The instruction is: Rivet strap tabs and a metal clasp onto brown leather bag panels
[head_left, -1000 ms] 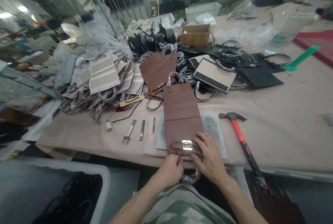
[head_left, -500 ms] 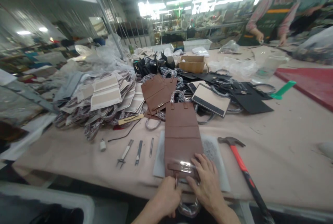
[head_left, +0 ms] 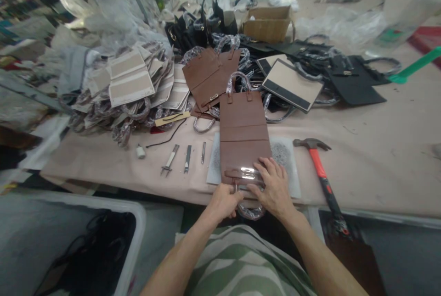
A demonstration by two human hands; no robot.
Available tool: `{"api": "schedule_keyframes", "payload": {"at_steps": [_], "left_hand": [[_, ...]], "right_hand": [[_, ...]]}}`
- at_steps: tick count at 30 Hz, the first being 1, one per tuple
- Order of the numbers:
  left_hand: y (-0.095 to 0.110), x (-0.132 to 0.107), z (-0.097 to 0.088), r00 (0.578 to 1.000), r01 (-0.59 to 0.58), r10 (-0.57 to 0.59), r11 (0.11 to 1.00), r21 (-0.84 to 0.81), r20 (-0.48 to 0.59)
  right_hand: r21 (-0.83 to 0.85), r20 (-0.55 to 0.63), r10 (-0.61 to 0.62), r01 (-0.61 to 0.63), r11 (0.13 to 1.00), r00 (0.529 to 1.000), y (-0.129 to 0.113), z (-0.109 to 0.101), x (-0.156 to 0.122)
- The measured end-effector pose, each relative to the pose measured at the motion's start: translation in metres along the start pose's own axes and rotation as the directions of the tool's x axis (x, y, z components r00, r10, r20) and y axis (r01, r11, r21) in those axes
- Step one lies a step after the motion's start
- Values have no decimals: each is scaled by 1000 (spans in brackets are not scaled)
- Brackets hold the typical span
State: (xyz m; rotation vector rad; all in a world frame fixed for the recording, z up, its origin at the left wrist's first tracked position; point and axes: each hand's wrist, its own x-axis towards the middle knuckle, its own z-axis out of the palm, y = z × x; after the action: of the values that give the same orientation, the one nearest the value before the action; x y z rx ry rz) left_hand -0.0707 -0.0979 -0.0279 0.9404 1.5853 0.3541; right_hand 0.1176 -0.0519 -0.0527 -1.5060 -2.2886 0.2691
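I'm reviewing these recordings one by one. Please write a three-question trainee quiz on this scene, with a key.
1. Multiple choice: Where is the steel claw hammer with a red-and-black handle in relation to the flat brown leather-look bag with plastic-wrapped handles?
A. On its left
B. On its right
C. Underneath it

2. Count: How many slim, metallic-looking tools lie between the small white cylindrical bottle and the brown bag?

3. True or false: The person's right grip has its fingers resting on the brown bag.

Key: 1. B; 2. three; 3. true.
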Motion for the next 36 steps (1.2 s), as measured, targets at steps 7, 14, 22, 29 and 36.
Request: {"api": "schedule_keyframes", "payload": {"at_steps": [7,14,22,29,36], "left_hand": [[-22,3,-45,555,-316,508,861,398,-659],[-52,42,-26,471,-409,638,770,490,-609],[-51,34,-16,448,-420,613,787,452,-651],[-58,20,-1,449,-442,573,809,388,-685],[-58,14,-1,490,-431,594,801,415,-638]], "right_hand": [[-17,19,32,-32,999,999,-5,-5,1],[-80,38,163,-160,984,986,-14,-12,1],[-132,9,272,-269,954,962,-14,-19,-3],[-133,1,176,-174,976,984,-4,-21,-9],[-149,9,160,-157,976,987,-2,-18,-11]]}}
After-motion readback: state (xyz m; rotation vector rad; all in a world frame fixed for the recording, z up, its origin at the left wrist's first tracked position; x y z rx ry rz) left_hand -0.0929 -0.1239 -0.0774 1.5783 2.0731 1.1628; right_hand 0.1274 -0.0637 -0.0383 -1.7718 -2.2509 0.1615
